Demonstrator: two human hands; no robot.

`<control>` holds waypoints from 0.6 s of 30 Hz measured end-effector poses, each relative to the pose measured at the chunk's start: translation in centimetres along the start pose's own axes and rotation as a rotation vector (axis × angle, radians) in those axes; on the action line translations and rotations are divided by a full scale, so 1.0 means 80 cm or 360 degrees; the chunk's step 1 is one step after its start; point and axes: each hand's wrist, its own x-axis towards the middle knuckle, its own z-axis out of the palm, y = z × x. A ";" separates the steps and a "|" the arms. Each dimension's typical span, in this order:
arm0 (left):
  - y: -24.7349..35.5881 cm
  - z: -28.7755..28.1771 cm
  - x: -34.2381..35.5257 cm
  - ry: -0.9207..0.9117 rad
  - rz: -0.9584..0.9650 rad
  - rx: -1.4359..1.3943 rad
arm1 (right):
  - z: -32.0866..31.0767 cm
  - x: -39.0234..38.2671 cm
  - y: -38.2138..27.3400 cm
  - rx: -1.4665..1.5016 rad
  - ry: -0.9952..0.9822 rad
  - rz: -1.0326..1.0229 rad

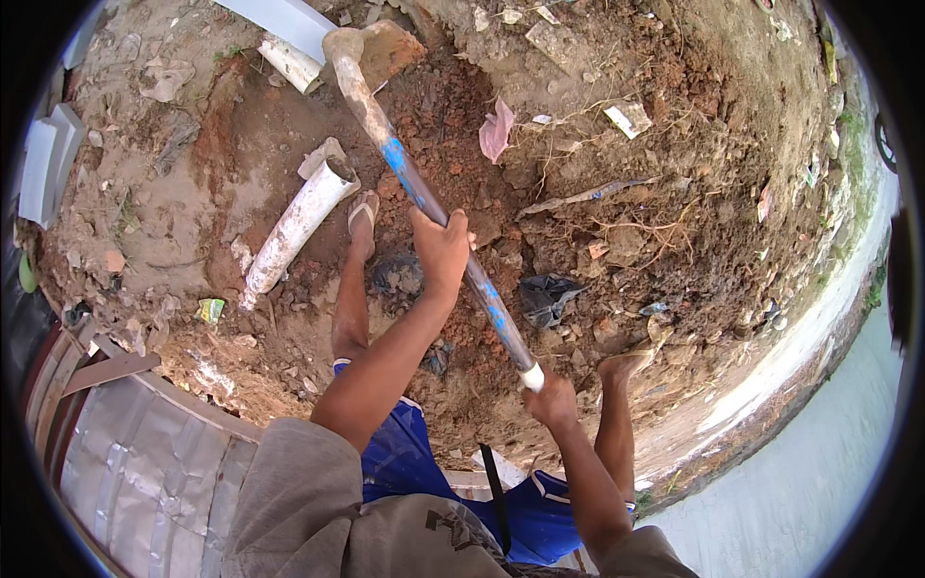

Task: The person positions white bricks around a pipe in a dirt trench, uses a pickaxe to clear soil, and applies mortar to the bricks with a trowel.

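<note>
A long-handled hoe [438, 207] slants across the middle of the view, its handle worn and marked with blue. Its soil-coated blade [390, 50] rests against the dirt at the top. My left hand [445, 252] wraps round the middle of the handle. Close to the white-tipped end, my right hand [553, 400] grips it too. Loose reddish-brown soil [443, 106] lies below the blade. A pink scrap of plastic [496, 130] sits right of the handle, and a crumpled black plastic bag [547, 299] lies between the handle and my right foot.
A dirty white pipe [299, 226] lies beside my left foot [363, 210]; a shorter pipe [289, 63] is farther off. Exposed roots [588, 196] and rubble cover the ground at right. Corrugated metal sheeting [145, 472] stands at lower left, a pale concrete strip [800, 462] at lower right.
</note>
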 end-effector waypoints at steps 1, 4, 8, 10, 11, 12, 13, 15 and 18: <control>0.016 0.023 0.036 0.0022 0.0054 0.0093 | 0.015 0.058 0.025 -0.0094 0.0136 -0.0110; 0.025 0.101 0.122 -0.0023 0.0310 0.0090 | 0.009 0.206 0.087 0.0498 0.0557 -0.0357; -0.015 0.107 0.209 0.0178 0.0303 0.0368 | -0.053 0.266 0.008 0.0158 0.0364 -0.0453; -0.062 0.099 0.273 0.0685 0.0800 0.1062 | -0.053 0.304 -0.009 0.0051 0.0132 -0.0315; -0.070 0.100 0.289 0.0625 0.0687 0.0945 | -0.052 0.317 -0.007 0.0000 0.0028 -0.0221; -0.078 0.104 0.303 0.0568 0.0564 0.0822 | -0.051 0.322 0.002 0.0002 0.0023 -0.0210; -0.088 0.105 0.312 0.0589 0.0624 0.0748 | -0.051 0.327 0.010 -0.0105 0.0137 -0.0365; -0.091 0.122 0.301 0.0580 0.0616 0.0693 | -0.034 0.316 0.020 -0.0141 0.0990 -0.0615; -0.070 0.133 0.261 0.0279 0.0313 0.0513 | -0.059 0.286 -0.003 -0.0116 0.0254 -0.0192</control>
